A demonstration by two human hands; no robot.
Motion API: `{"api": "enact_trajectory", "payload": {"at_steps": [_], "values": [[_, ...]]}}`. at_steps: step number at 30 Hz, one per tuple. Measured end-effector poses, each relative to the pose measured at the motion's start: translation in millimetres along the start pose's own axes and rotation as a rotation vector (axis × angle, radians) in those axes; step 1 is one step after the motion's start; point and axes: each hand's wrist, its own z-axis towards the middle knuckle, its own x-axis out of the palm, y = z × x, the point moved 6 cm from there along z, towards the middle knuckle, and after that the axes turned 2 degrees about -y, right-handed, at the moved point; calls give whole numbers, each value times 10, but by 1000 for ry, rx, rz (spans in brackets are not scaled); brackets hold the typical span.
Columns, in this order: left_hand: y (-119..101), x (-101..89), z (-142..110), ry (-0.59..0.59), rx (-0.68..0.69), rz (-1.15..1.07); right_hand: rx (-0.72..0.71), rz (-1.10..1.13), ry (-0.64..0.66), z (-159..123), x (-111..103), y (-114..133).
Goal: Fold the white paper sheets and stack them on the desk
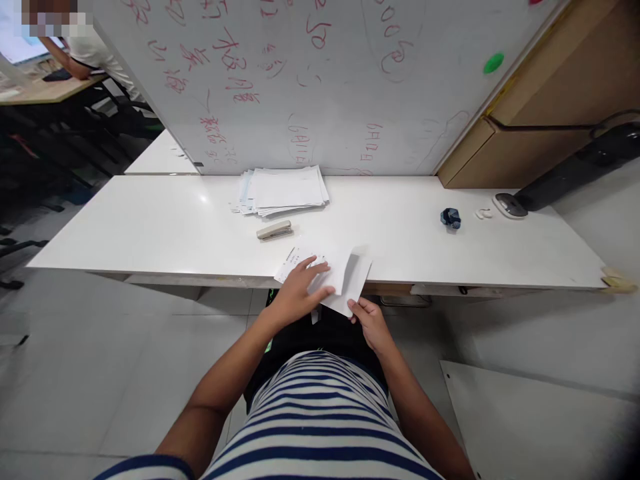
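Papers (341, 273) overhang the six-o'clock edge of the white table (150, 223), where from afar I see the left hand (299, 290) splayed over them, seemingly steadying them, while the right hand (369, 323) pinches their five-o'clock corner, the stapler (273, 231) lying handy at ten.

Red scrawl (315, 35) across the whiteboard (345, 100), green disc (494, 63) by its right edge! Brown boxes (543, 77) stack up beside it, a dark-blue item (451, 219) sits on the tabletop (390, 223), and far left, a person (103, 53) is seated.
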Motion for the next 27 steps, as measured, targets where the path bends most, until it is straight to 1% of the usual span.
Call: {"api": "enact_trajectory", "payload": {"at_steps": [2, 4, 7, 9, 12, 17, 20, 23, 25, 27], "values": [[-92, 207, -41, 137, 113, 110, -6, -6, -11, 12, 12, 13], [-113, 395, -73, 232, 160, 194, -12, -14, -13, 20, 24, 15], [-73, 562, -89, 277, 171, 295, -25, -43, -25, 25, 21, -7], [-48, 596, -86, 272, 175, 330, -38, -72, -45, 26, 5, -27], [-32, 587, -75, 266, 174, 340, -46, -130, -78, 25, -15, -39], [-16, 574, -46, 237, 154, 319, -73, -244, -121, 3, 1, 47], [6, 606, -38, 190, 156, 287, -107, -275, -134, -18, 18, 107], [69, 552, -13, 81, 109, 209, -125, -285, -132, -37, 25, 128], [154, 396, 17, -45, 23, 93, -122, -281, -134, -49, 13, 125], [294, 125, 35, -240, -108, -71, -112, -279, -142, -60, -14, 116]]}}
